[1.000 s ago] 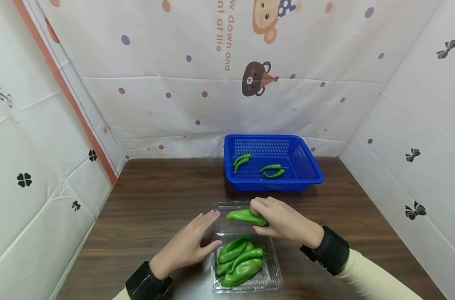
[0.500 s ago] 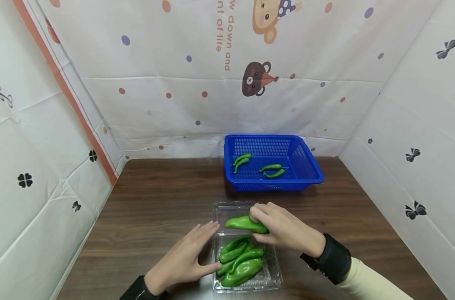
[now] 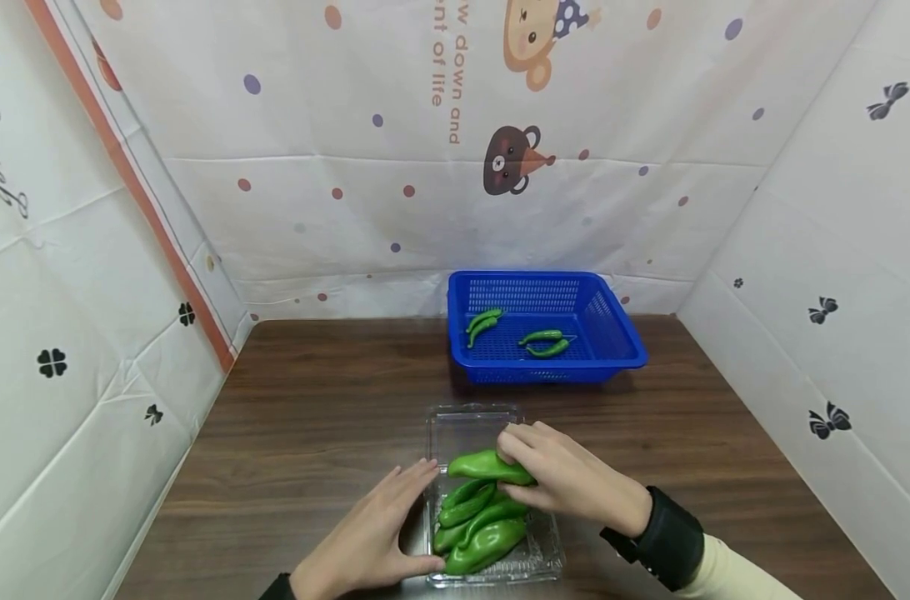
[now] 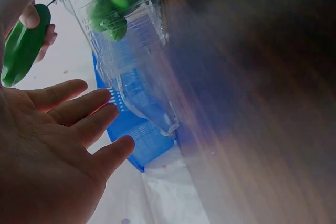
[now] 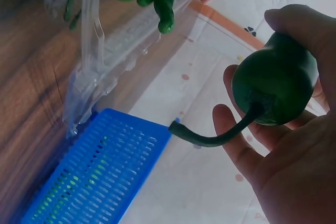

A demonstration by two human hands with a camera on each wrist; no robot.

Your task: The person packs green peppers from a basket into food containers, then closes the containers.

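A large green pepper [image 3: 481,465] is gripped by my right hand [image 3: 567,471] above the far part of a clear plastic box [image 3: 541,562]. In the right wrist view the pepper's [image 5: 278,80] curved stem points out between thumb and fingers. Several green peppers [image 3: 488,542] lie piled in the box, whose clear lid [image 3: 470,421] is folded back on the far side. My left hand [image 3: 372,533] stands at the box's left edge, fingers straight and thumb spread. The left wrist view shows that hand's palm [image 4: 47,145] with nothing in it.
At the back of the brown wooden table [image 3: 312,400] stands a blue plastic basket [image 3: 462,360] with several small green chilies [image 3: 548,348] inside. White printed sheeting [image 3: 335,225] hangs behind the table and along both sides.
My right hand has brought the held pepper nearer to me, from over the lid to over the peppers in the box. My left hand has slid slightly nearer along the box's left edge.
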